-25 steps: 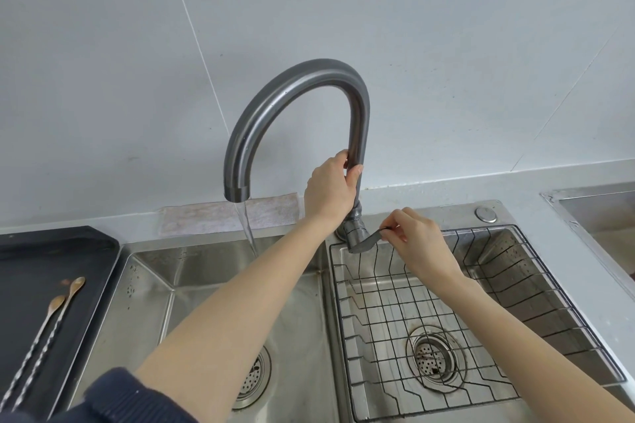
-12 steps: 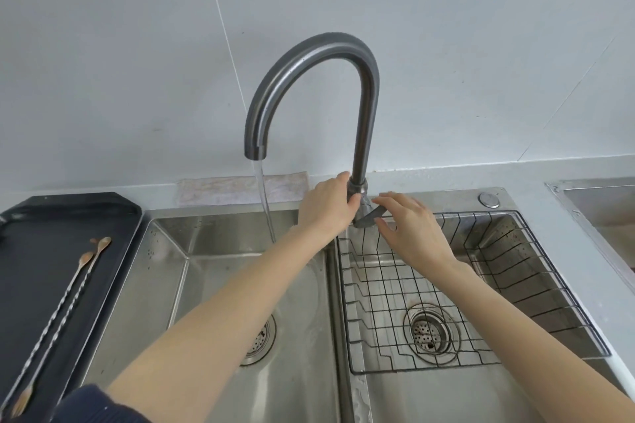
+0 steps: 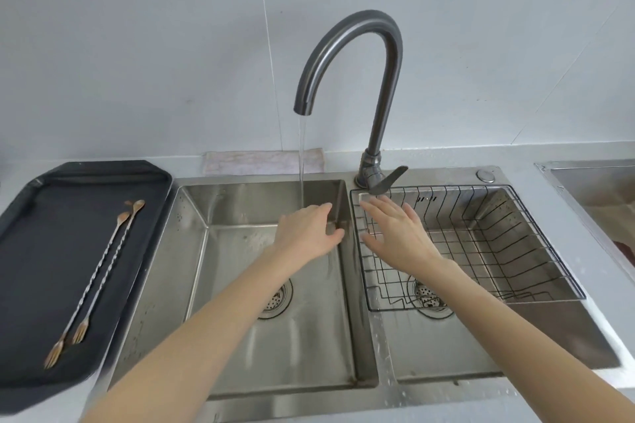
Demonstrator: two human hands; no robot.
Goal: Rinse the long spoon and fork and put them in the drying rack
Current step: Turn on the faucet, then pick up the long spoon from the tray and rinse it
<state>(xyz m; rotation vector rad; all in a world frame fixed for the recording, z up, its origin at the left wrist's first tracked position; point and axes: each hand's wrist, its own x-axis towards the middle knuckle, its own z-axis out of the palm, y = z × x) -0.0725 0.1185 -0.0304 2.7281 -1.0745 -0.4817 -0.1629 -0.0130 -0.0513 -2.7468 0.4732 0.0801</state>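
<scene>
Two long twisted-metal utensils, each with a spoon bowl at the far end and fork tines at the near end (image 3: 103, 266), lie side by side on a black tray (image 3: 41, 216) at the left. The wire drying rack (image 3: 508, 237) sits in the right sink basin. Water runs from the curved faucet (image 3: 385, 86) into the left basin (image 3: 247, 336). My left hand (image 3: 307, 233) hovers open over the left basin, beside the stream. My right hand (image 3: 395, 233) hovers open over the rack's left end, below the faucet lever (image 3: 390, 178). Neither hand holds anything.
A folded cloth (image 3: 261, 161) lies behind the left basin against the tiled wall. A round button (image 3: 485, 175) sits on the sink deck at the back right. Another steel basin (image 3: 601, 192) shows at the far right edge.
Both hands have let go of the faucet and its lever and drawn back toward me, opening. Water keeps running. The view has tilted down and shows more of the tray.
</scene>
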